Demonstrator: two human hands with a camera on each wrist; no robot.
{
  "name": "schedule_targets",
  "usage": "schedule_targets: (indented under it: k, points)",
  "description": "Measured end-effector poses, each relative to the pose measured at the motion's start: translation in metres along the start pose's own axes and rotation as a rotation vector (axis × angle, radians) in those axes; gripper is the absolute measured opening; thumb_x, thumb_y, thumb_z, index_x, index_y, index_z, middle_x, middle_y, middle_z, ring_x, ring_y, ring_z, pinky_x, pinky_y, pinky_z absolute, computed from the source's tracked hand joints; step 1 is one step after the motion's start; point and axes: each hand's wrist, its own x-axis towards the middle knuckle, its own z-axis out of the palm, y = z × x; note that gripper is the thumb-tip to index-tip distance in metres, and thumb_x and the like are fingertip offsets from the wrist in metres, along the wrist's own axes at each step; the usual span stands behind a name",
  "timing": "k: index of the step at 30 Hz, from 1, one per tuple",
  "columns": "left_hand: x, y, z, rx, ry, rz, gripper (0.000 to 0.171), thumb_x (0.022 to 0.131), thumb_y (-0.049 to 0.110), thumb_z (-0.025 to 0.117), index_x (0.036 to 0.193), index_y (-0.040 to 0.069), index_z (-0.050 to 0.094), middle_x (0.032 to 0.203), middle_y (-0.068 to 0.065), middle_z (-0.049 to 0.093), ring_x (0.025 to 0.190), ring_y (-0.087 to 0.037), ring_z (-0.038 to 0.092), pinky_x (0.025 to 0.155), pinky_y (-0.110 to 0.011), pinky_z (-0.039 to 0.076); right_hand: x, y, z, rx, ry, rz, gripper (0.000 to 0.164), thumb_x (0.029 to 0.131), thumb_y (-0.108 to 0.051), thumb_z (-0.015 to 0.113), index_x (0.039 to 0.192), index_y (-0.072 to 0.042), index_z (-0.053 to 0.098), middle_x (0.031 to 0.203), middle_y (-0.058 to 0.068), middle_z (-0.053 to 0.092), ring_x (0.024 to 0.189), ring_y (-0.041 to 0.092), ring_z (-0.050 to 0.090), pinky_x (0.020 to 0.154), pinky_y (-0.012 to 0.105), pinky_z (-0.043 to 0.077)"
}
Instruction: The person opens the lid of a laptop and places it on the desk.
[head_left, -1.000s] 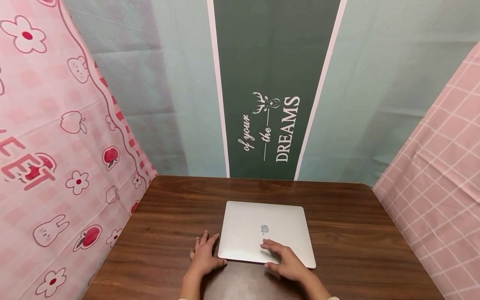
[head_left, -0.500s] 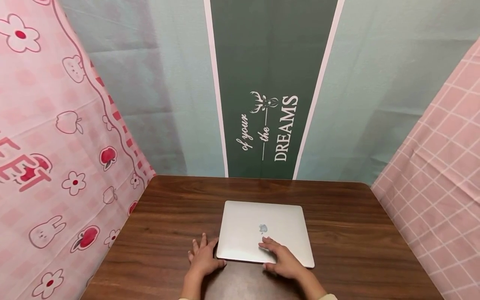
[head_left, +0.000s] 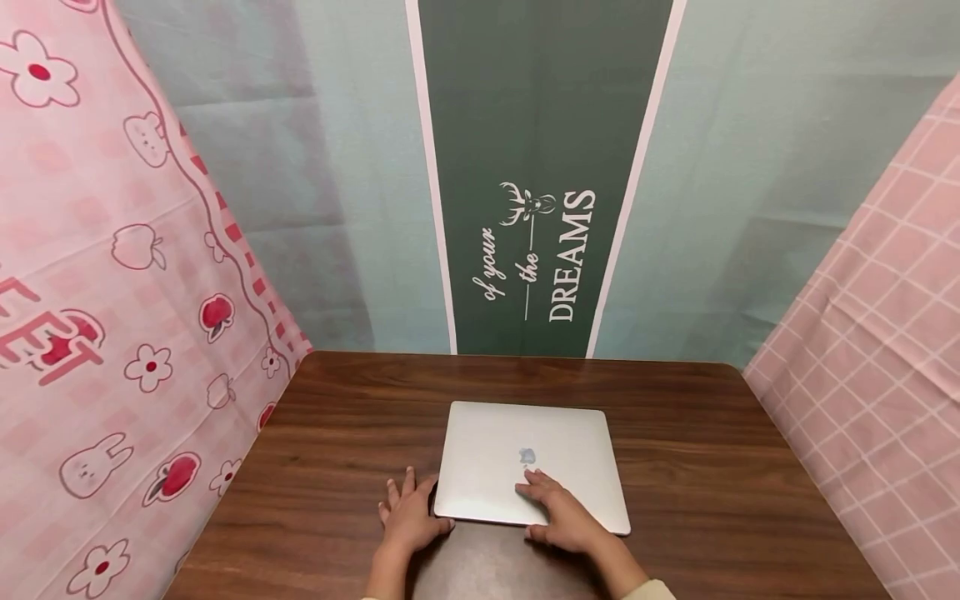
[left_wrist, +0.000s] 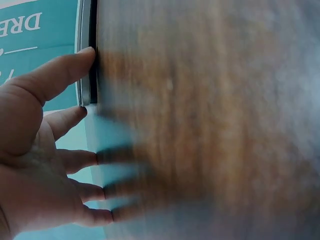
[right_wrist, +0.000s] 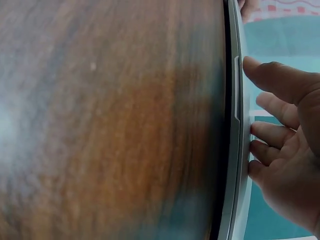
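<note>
A closed silver laptop [head_left: 495, 442] with an apple logo on its lid lies flat on the wooden table. At its front left corner is my left hand [head_left: 408, 521], fingers straight and spread. In the left wrist view, the left thumb [left_wrist: 75, 65] touches the laptop's front edge [left_wrist: 86, 30] and the index fingertip is by the corner. My right hand [head_left: 570, 518] rests over the front right part of the lid, fingers extended toward the logo. The right wrist view has the right thumb [right_wrist: 277, 77] at the front edge, beside the opening notch [right_wrist: 237, 87].
The brown wood-grain table [head_left: 712, 467] extends on both sides of the laptop and behind it. A pink patterned cloth [head_left: 172, 317] hangs at the left, a pink checked cloth [head_left: 885, 333] at the right. Behind the table hangs a green and blue-grey curtain [head_left: 555, 100] with lettering.
The fingers of my left hand have spread a little wider beside the laptop. My right hand has shifted very slightly forward on the lid. The laptop stays closed and in place.
</note>
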Motion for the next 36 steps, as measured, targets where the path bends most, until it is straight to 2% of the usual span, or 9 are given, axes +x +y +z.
schedule_targets:
  k: [4,6,12,20,30,36]
  points:
    - [-0.0001,0.0013,0.0006,0.005,0.010,-0.010,0.076,0.055,0.026,0.084,0.125,0.011,0.059,0.139,-0.031,0.033,0.124,-0.061,0.016,0.088,-0.076,0.013,-0.0004,-0.0008,0.0024,-0.018,-0.015,0.009,0.063,0.066,-0.013,0.079,0.122,0.004,0.056,0.133,0.029,0.042,0.125,0.046,0.033,0.099,0.053,0.029]
    - [-0.0002,0.0020,0.0014,0.010,0.016,-0.014,0.075,0.054,0.026,0.085,0.124,0.012,0.059,0.138,-0.031,0.033,0.124,-0.060,0.017,0.088,-0.076,0.014,-0.0006,-0.0021,0.0027,-0.008,-0.036,0.057,0.065,0.065,-0.011,0.079,0.124,0.003,0.056,0.136,0.028,0.040,0.128,0.045,0.029,0.099,0.056,0.026]
    - [-0.0020,0.0019,0.0031,0.012,0.013,-0.027,0.073,0.056,0.024,0.085,0.124,0.013,0.059,0.138,-0.031,0.034,0.123,-0.061,0.017,0.087,-0.076,0.014,0.0024,-0.0035,0.0050,-0.100,-0.060,0.118,0.066,0.064,-0.009,0.079,0.125,0.002,0.055,0.138,0.027,0.038,0.130,0.043,0.028,0.100,0.055,0.027]
    - [-0.0040,0.0051,0.0021,-0.015,0.030,-0.036,0.072,0.056,0.021,0.085,0.123,0.012,0.060,0.138,-0.030,0.035,0.124,-0.060,0.017,0.088,-0.076,0.014,0.0032,-0.0038,0.0011,-0.164,-0.041,0.047,0.059,0.066,-0.008,0.078,0.121,0.002,0.058,0.133,0.028,0.043,0.125,0.043,0.036,0.098,0.053,0.031]
    - [-0.0028,0.0042,0.0047,-0.014,0.022,-0.049,0.073,0.055,0.021,0.086,0.123,0.012,0.059,0.139,-0.029,0.034,0.125,-0.059,0.017,0.088,-0.075,0.013,-0.0001,-0.0010,0.0014,-0.165,-0.025,-0.019,0.053,0.069,-0.006,0.075,0.119,0.005,0.059,0.132,0.027,0.045,0.126,0.041,0.037,0.099,0.052,0.030]
    - [-0.0026,0.0019,0.0043,-0.023,0.029,-0.029,0.074,0.054,0.019,0.086,0.122,0.013,0.059,0.138,-0.029,0.034,0.124,-0.059,0.018,0.088,-0.076,0.012,-0.0008,-0.0016,0.0034,-0.166,-0.012,-0.032,0.051,0.070,-0.005,0.073,0.118,0.007,0.059,0.132,0.027,0.045,0.126,0.040,0.037,0.100,0.051,0.030]
